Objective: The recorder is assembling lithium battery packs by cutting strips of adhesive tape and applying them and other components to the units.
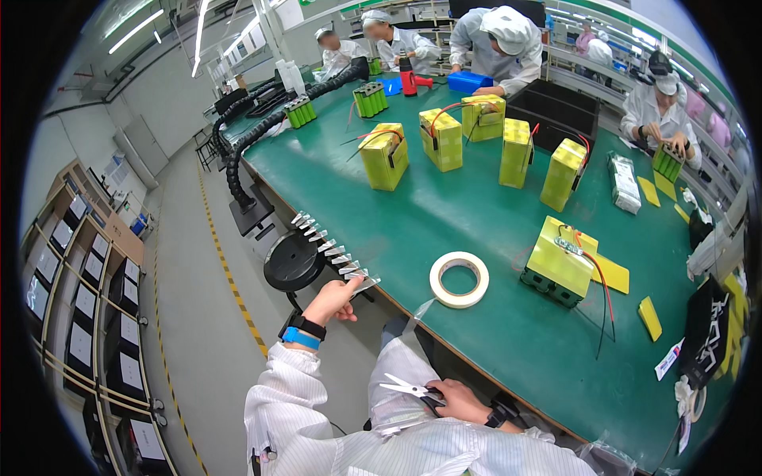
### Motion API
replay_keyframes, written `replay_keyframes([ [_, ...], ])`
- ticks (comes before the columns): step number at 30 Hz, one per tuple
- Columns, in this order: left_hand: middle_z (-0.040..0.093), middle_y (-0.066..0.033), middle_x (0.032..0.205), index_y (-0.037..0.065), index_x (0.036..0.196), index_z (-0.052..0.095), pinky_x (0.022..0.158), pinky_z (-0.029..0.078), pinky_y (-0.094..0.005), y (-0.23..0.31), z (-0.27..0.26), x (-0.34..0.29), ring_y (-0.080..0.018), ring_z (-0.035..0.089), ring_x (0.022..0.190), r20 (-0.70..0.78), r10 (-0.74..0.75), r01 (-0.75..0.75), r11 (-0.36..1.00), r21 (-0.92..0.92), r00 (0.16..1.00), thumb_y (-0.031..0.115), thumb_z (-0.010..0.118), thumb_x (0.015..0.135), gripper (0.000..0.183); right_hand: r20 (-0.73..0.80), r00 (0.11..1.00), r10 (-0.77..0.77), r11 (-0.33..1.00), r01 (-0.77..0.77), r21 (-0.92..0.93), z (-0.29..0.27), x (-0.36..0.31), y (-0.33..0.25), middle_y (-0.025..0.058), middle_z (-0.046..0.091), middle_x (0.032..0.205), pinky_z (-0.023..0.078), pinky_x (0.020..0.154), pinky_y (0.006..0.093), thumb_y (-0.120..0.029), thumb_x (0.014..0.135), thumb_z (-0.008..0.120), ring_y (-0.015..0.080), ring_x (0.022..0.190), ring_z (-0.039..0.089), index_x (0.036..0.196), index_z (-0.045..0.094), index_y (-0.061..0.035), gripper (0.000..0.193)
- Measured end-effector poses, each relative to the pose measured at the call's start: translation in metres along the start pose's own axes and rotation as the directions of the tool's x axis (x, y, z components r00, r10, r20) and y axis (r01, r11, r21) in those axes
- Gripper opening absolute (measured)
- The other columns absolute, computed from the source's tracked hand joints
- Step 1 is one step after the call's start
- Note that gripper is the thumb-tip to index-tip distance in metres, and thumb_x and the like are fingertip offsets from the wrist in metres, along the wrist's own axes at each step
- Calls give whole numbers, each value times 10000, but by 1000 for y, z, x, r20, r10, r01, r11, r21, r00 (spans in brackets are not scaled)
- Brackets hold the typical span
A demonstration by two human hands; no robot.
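Observation:
My left hand (333,301) is at the table's near edge, thumb and finger pinched on the end strip of clear tape (365,281). Several more short tape strips (324,244) hang in a row along that edge, farther left. Low in front of me, my right hand (462,402) grips a pair of scissors (406,387) with dark handles and parted blades. A roll of tape (459,301) lies flat by the edge, and its loose tail (419,315) hangs over it. Right of the roll sits a yellow-wrapped battery pack (562,258) with red and black wires.
Several yellow battery packs (385,163) stand across the green table (341,190). Black bins (556,111), a red heat gun (408,79) and green cell packs (370,100) are farther back. Co-workers (500,47) sit around the table. A black stool (294,260) stands at left.

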State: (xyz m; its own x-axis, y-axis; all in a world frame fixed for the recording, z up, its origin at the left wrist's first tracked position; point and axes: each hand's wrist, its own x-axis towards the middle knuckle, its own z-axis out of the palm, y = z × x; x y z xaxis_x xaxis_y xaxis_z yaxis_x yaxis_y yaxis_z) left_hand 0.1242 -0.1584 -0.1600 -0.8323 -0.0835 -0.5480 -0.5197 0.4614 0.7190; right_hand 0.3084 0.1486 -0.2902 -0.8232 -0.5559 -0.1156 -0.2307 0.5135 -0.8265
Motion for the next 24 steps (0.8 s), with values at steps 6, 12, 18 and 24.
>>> replay_keyframes([
  [6,616,-146,695,-115,955,538,487,519,-270,11,12,9,-241,689,576,29,-11,5,976,216,1000,705,566,821,831,18,999,-28,1000,28,-3,1,0,2,129,598,874,458,795,399,-207,730,725,312,875,577,1230,577,-78,537],
  [12,622,-206,823,-109,1245,462,545,544,-303,22,10,13,-260,701,679,63,-131,104,942,319,989,815,478,774,1037,8,997,-76,996,76,-46,2,-2,6,137,610,926,466,788,381,-302,766,761,299,864,597,1211,581,-64,536],
  [18,613,-198,908,-64,1335,464,527,546,-291,45,17,5,-254,695,661,-6,-261,226,823,521,965,866,394,755,1098,-39,995,-97,995,97,-6,-1,-5,5,139,603,867,460,792,402,-226,725,744,326,872,583,1222,582,-77,544],
  [24,650,-215,832,-63,1319,457,584,530,-278,15,-16,-6,-243,699,690,-42,-372,328,750,574,927,938,318,703,1183,-51,991,-121,992,118,-49,9,-12,7,162,623,960,467,823,397,-282,755,755,329,915,598,1223,575,-76,542],
])
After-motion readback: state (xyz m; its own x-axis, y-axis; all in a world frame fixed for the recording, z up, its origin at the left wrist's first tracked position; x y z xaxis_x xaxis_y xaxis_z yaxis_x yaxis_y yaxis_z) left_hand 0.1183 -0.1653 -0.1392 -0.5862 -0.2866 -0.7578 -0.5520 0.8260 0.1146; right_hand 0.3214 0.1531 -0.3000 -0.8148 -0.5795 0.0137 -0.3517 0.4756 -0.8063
